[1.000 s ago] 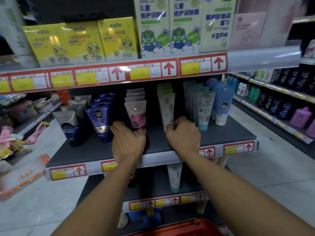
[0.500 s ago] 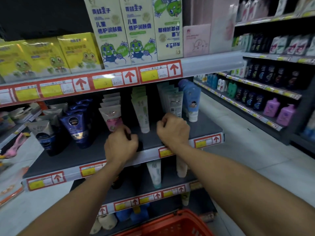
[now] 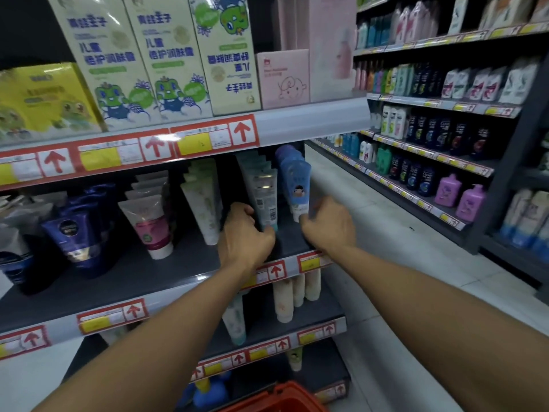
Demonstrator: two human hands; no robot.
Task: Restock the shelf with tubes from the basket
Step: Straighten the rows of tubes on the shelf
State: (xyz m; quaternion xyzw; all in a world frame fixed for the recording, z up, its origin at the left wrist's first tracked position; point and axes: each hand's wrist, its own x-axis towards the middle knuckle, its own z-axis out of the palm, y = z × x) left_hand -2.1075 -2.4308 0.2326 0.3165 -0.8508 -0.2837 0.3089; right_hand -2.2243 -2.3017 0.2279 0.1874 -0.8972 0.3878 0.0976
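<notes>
Tubes [image 3: 265, 200], two hands [image 3: 245, 237], one basket [image 3: 279, 398]

I hold both bare forearms extended forward and upward from the lower frame edge, converging toward centre. My left hand [image 3: 245, 233] is back-up, knuckles raised, fingers curled inward and partly hidden behind the palm. My right hand [image 3: 328, 224] sits just beside it, apart, wrist level, fingers bent forward; fingertip closure cannot be determined.
</notes>
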